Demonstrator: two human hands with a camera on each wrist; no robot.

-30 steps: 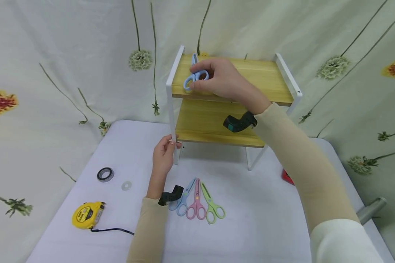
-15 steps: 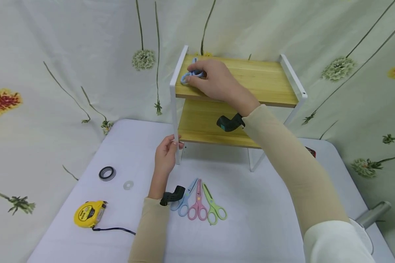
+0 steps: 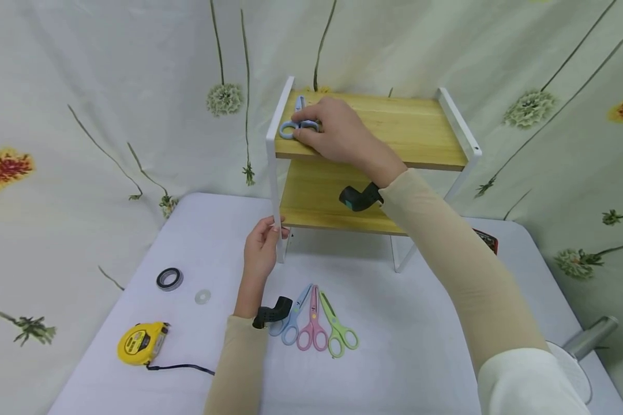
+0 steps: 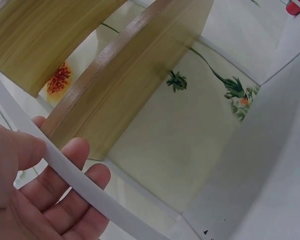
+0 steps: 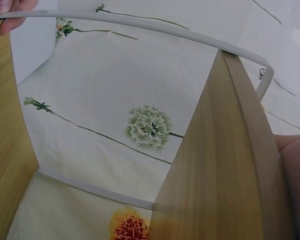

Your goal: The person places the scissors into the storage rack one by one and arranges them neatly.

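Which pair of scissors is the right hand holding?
The blue scissors at the top board; the other blue scissors, pink scissors and green scissors lie lower down, on the table.

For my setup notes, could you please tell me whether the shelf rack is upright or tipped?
Upright: in the head view, the rack stands on the table on its white legs, one wooden board above the other.

Shelf [image 3: 410,127]: room over its top's right half; top's left end occupied by right hand [image 3: 336,129] and blue scissors [image 3: 300,106]. Shelf's left post [image 3: 273,187]: obstructed by left hand [image 3: 261,248]. Gap above shelf's lower board [image 3: 314,193]: passable at left, wrist camera [image 3: 360,199] before middle. Before shelf: three more scissors [image 3: 314,314].
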